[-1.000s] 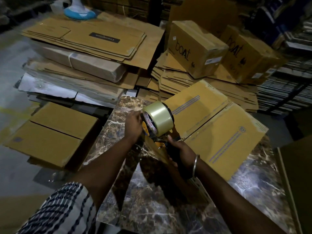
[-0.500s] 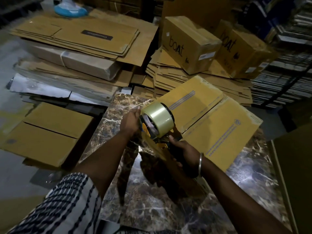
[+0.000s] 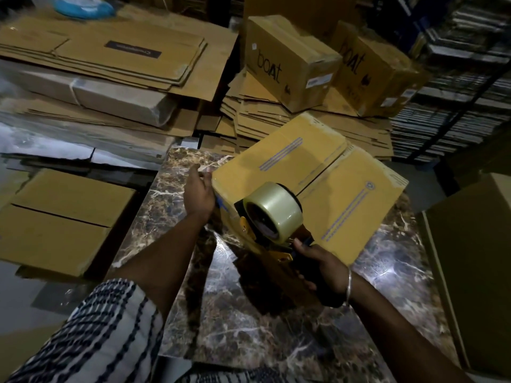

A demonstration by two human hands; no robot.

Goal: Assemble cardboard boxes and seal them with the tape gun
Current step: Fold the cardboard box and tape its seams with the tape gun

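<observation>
Box — yellow-brown, flaps closed with a seam across the top, on marble table, centre. Tape gun at its 6 o'clock edge — right hand clamps the handle. Left hand, fingers extended, presses the 9 o'clock side.

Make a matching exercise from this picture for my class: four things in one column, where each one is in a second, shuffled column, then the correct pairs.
Things:
1. tape gun
2. left hand
3. yellow box
4. blue object

Places:
A. on the marble table
B. far left, on top of the flat cardboard stack
C. gripped in the right hand
D. against the box's left side

Pairs: 1-C, 2-D, 3-A, 4-B
</observation>
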